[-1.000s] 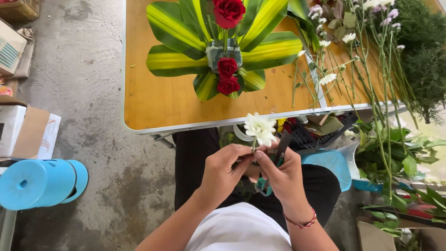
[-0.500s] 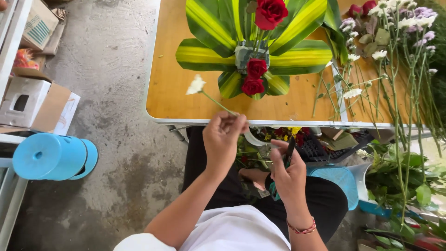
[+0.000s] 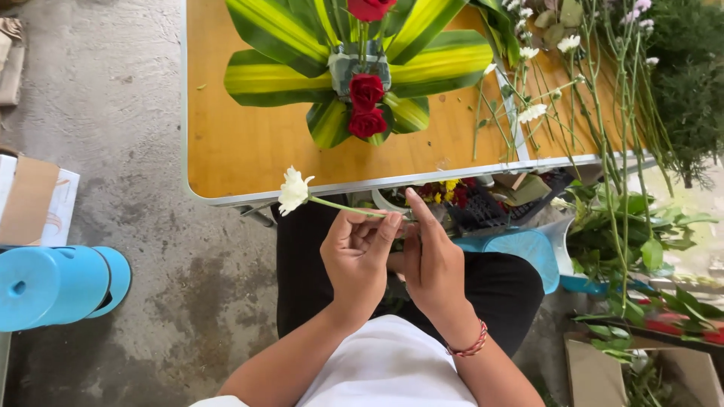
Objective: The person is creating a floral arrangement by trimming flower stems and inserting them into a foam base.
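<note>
A white flower (image 3: 293,191) on a thin green stem points left, just below the table edge and above my lap. My left hand (image 3: 357,256) pinches the stem between thumb and fingertips. My right hand (image 3: 431,264) presses against it, with the index finger raised and the fingers closed on the cut end of the same stem. What else the right palm holds is hidden. On the wooden table (image 3: 249,158) stands an arrangement of red roses (image 3: 366,105) among broad yellow-green striped leaves (image 3: 279,75).
Loose flower stems (image 3: 603,90) lie across the table's right part. A black crate (image 3: 483,211) with blooms sits under the table beside a blue seat (image 3: 520,249). A blue stool (image 3: 53,286) and a cardboard box (image 3: 34,200) are at the left, leafy cuttings (image 3: 641,241) at the right.
The white flower came down from the table edge toward my lap and now lies level, pointing left. My right hand rose to join the left on the stem.
</note>
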